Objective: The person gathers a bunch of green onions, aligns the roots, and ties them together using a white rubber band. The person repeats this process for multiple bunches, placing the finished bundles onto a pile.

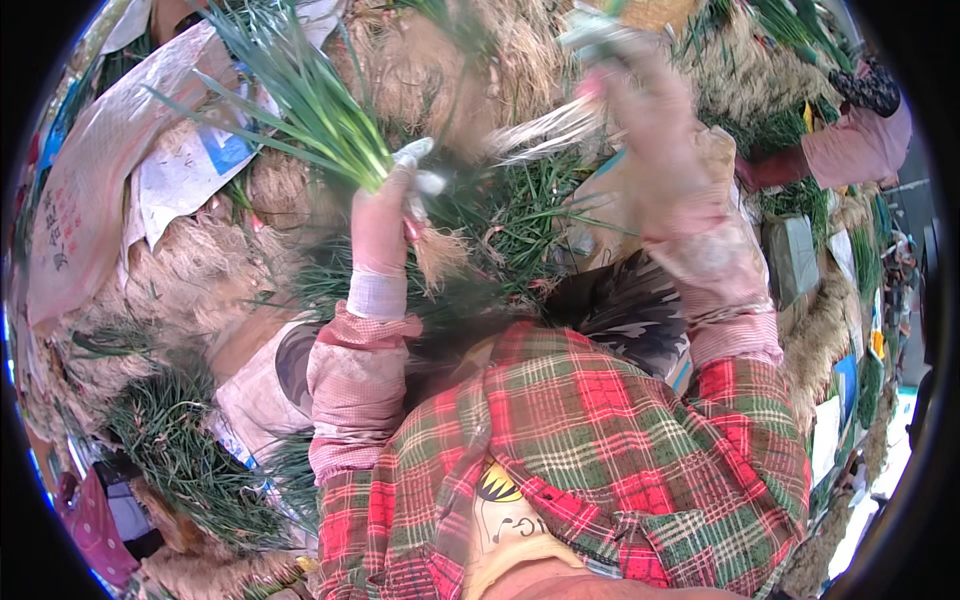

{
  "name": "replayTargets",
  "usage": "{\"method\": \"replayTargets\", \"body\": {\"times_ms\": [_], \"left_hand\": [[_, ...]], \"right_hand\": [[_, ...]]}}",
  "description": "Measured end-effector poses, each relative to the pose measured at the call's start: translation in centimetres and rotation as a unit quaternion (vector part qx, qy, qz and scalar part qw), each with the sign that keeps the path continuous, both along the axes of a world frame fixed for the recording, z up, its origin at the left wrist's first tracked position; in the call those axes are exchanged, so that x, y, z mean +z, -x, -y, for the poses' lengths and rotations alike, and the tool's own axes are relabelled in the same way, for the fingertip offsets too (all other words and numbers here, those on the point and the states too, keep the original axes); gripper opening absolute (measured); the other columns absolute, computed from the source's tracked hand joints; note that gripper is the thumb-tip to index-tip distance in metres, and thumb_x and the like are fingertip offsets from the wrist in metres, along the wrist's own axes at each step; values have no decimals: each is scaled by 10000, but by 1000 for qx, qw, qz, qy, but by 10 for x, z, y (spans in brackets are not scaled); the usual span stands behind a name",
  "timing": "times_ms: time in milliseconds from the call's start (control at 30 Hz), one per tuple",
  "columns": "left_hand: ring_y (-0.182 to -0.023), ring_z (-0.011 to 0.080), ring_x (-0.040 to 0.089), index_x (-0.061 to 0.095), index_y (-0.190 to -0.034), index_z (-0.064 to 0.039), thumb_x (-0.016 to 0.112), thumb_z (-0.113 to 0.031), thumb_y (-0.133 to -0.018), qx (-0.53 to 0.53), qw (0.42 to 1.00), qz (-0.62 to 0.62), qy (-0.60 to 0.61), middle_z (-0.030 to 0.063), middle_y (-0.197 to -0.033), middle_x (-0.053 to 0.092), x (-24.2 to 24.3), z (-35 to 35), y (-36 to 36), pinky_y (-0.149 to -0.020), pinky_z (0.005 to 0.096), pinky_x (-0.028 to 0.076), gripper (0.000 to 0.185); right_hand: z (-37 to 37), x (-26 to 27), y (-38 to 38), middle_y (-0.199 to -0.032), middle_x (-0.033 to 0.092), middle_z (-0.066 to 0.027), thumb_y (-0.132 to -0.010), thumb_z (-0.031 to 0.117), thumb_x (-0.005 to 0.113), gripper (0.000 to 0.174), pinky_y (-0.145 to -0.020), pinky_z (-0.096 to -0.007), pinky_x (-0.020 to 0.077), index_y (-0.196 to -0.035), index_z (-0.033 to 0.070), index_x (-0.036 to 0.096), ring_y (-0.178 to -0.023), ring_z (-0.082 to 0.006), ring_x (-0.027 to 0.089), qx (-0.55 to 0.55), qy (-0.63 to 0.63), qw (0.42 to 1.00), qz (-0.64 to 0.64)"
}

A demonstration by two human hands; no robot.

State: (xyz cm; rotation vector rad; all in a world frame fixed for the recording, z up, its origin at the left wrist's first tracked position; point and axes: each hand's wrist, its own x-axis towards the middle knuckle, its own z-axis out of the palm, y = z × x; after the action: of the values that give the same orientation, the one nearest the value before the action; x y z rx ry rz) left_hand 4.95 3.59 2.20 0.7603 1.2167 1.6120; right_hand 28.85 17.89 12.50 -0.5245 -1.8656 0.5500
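My left hand, whitish at the thumb and wrist, grips a bunch of green onions. Their long green leaves fan up and left, while reddish bulbs and pale brown roots hang below the fist. Raised at the upper right, my right hand is blurred by motion. It appears closed around a green onion with a pink bulb and pale roots streaming to the left; its fingers are indistinct. Between my arms lies a loose pile of green onion leaves.
Heaps of rooted onions surround me, with more roots ahead. A printed woven sack covers some at left. Another person's pink sleeve reaches in at right. Dotted purple-pink cloth shows at lower left.
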Motion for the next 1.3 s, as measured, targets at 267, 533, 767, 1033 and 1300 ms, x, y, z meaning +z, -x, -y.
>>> {"method": "replayTargets", "body": {"times_ms": [267, 533, 767, 1033, 1300], "left_hand": [[-500, 103, 539, 668, -1010, -19, 607, -227, -958, -39, 984, 144, 100, 69, -752, 683, -56, 13, 1, -432, 231, 414, 223], [-524, 102, 555, 712, -991, -21, 638, -189, -943, -38, 983, 144, 108, 31, -692, 652, -75, 15, 7, -452, 236, 410, 190], [-410, 101, 518, 665, -823, -24, 669, -189, -914, 67, 983, 52, 163, 46, -597, 624, -55, 15, -8, -382, 237, 372, 188], [-385, 106, 504, 662, -824, -24, 673, -183, -901, 67, 987, 43, 141, 45, -588, 618, -39, 20, -15, -353, 243, 362, 177], [-364, 111, 484, 659, -829, -21, 577, -208, -951, 83, 984, 85, 131, 51, -574, 605, -32, 23, -19, -338, 230, 355, 238]], "right_hand": [[38, -134, 95, -795, 671, -119, -895, 37, 532, 542, -623, -431, 532, -1412, 193, 485, -680, -330, 662, 164, -41, 941, 293], [29, -155, 94, -1022, 705, -60, -1010, 264, 554, 426, -775, -275, 519, -1385, 64, 519, -803, -105, 647, 164, 426, 884, 104], [54, -157, 130, -808, 677, -77, -942, 285, 643, 288, -700, -295, 497, -994, 3, 652, -728, -144, 601, 72, 343, 917, 188], [41, -128, 127, -753, 635, 4, -994, 214, 561, 215, -567, -223, 402, -915, 35, 652, -609, -54, 501, 183, 447, 875, 43], [62, -132, 132, -748, 587, 29, -983, 155, 573, 150, -573, -193, 416, -1010, 36, 660, -626, -60, 527, 132, 496, 855, -80]]}}
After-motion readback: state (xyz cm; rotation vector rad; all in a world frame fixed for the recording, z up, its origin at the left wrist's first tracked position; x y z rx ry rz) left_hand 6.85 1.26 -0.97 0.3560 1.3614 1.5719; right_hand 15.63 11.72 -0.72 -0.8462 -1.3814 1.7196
